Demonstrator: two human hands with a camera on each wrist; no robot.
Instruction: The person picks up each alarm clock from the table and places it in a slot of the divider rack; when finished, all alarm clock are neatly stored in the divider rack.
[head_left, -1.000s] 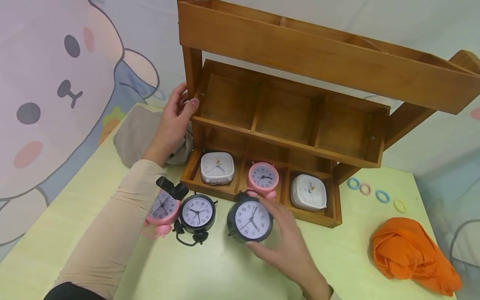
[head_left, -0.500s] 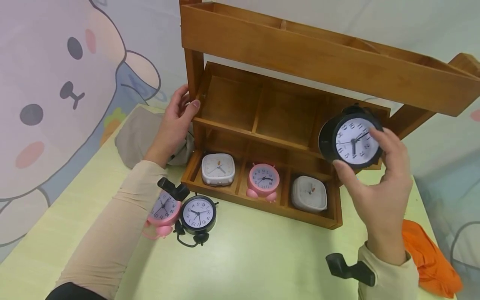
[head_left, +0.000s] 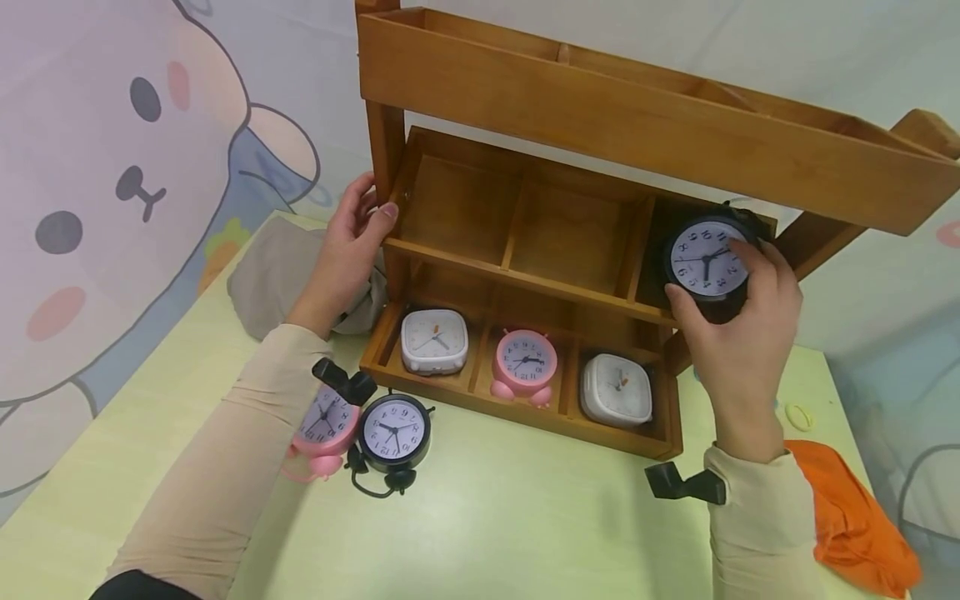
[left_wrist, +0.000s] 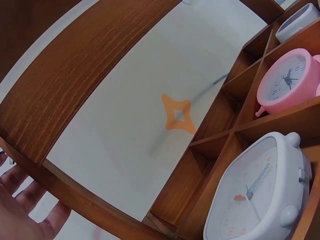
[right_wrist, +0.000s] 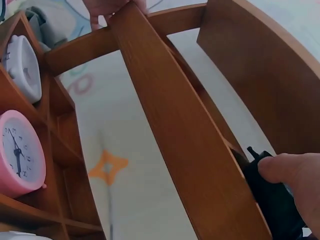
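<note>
I see my right hand (head_left: 738,333) w/ fingers curled round a black alarm clock (head_left: 707,260), clock at 2 o'clock in the wooden shelf's (head_left: 600,108) middle-tier right compartment; my left hand (head_left: 347,250) grips the shelf's left post at 10 o'clock, thumb pressed on the wood

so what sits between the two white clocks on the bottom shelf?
A pink clock, in the middle compartment between the left white clock and the right white clock; head view.
</note>
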